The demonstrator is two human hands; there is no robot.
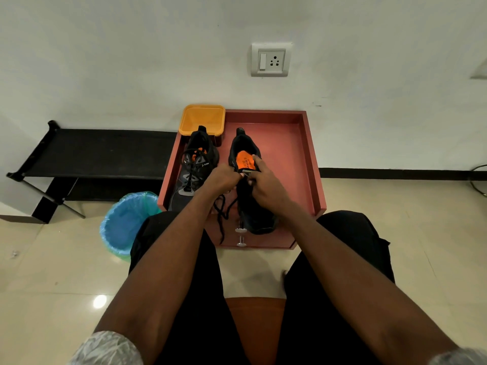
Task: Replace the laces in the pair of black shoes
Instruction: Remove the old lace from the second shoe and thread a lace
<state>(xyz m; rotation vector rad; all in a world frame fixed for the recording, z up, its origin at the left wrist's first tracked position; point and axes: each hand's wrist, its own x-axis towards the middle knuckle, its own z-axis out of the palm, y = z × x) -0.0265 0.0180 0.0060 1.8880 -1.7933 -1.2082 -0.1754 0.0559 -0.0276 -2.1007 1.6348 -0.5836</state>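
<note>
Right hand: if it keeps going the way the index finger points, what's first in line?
Probably the right shoe's own collar and orange insole: the right hand points its index finger up-left into the opening. Past the heel lies bare tray. Depth from one view is unclear.

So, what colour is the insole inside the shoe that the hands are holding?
Bright orange insole with dark print, seen in the head view.

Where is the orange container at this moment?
In the head view, the orange container sits at the far left corner of the red tray, against the wall, just behind the heel of the laced left-hand shoe.
</note>
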